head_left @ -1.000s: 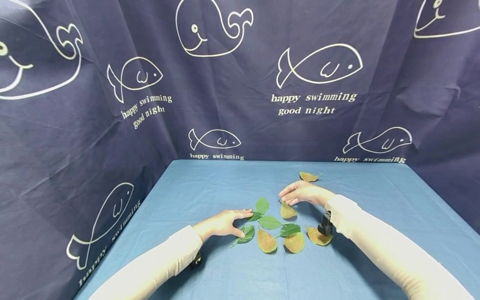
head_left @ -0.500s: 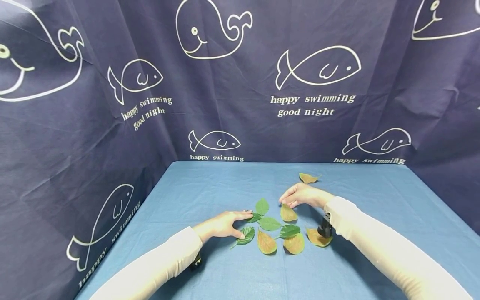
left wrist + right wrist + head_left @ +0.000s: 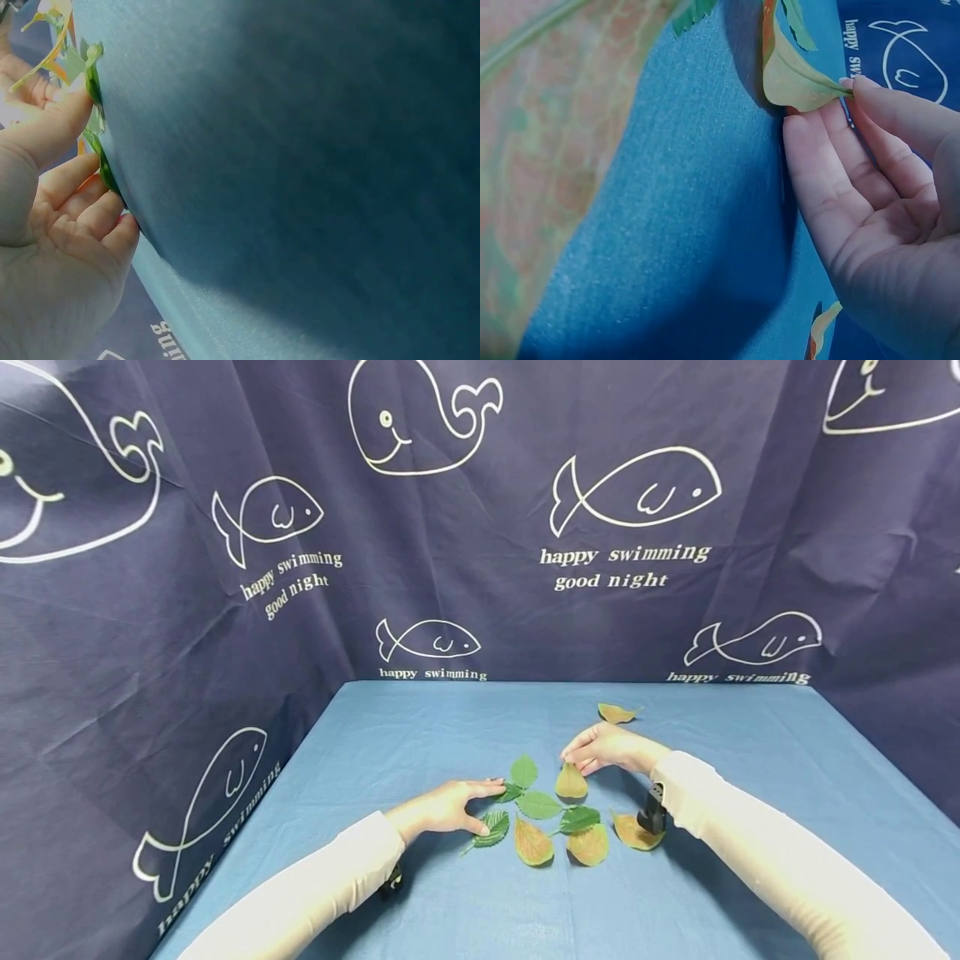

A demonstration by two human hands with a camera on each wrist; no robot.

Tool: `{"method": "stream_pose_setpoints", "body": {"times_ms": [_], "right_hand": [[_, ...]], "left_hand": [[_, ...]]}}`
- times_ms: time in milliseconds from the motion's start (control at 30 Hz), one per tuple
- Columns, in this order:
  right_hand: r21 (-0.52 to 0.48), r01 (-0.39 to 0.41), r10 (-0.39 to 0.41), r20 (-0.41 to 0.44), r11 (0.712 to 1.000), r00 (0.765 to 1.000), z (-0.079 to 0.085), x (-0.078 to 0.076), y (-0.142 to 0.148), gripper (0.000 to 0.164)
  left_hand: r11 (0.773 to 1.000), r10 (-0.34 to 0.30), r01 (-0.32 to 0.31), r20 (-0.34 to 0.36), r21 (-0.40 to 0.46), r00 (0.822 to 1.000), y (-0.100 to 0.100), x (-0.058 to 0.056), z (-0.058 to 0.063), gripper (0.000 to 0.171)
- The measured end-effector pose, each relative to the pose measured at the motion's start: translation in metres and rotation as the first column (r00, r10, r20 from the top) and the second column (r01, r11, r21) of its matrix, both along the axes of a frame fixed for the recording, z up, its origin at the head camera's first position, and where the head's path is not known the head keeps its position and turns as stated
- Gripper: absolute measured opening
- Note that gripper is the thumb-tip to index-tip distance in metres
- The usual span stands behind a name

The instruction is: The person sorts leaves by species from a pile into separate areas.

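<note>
My right hand (image 3: 611, 747) pinches the stem end of a yellow-green leaf (image 3: 572, 782) between thumb and fingertips; its broad end points toward me. In the right wrist view this leaf (image 3: 799, 79) curls, with a reddish underside. My left hand (image 3: 446, 807) lies with fingers spread at the left of the leaf group. Its thumb touches a ribbed green leaf (image 3: 492, 830), and its fingertips rest at a smaller dark green leaf (image 3: 511, 792), partly covered by them. Between the hands lie a light green leaf (image 3: 523, 771) and a wider green one (image 3: 538, 805).
Nearer me lie a brown-yellow leaf (image 3: 533, 842) and another yellow leaf (image 3: 588, 845), overlapped by a dark green leaf (image 3: 581, 819). A further yellow leaf (image 3: 636, 832) is below my right wrist; one more (image 3: 617, 713) lies behind that hand. Dark printed curtains (image 3: 465, 560) border the blue table (image 3: 465, 910).
The yellow-green leaf in my right hand has shifted slightly left and turned, its broad end swinging left. My left hand and the other leaves stay put.
</note>
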State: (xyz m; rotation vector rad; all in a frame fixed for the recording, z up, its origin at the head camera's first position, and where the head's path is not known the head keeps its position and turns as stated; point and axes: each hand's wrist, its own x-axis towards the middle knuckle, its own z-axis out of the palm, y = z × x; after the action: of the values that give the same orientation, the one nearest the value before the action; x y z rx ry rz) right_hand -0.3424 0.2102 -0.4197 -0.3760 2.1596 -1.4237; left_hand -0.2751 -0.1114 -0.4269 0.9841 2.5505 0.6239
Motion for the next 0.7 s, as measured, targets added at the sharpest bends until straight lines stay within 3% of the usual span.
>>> {"method": "stream_pose_setpoints", "body": {"times_ms": [333,700], "right_hand": [[-0.002,0.012,-0.012,0.001,1.0,1.0,0.0029,-0.0015,0.0012,0.033],[-0.02,0.031,-0.031,0.011,0.999,0.999,0.0063,0.0016,0.0041,0.037]], "left_hand": [[1.0,-0.005,0.005,-0.006,-0.017,1.0,-0.0014,-0.0037,-0.0023,0.07],[1.0,-0.003,0.003,-0.008,-0.012,1.0,0.0003,0.0006,0.0011,0.069]]}}
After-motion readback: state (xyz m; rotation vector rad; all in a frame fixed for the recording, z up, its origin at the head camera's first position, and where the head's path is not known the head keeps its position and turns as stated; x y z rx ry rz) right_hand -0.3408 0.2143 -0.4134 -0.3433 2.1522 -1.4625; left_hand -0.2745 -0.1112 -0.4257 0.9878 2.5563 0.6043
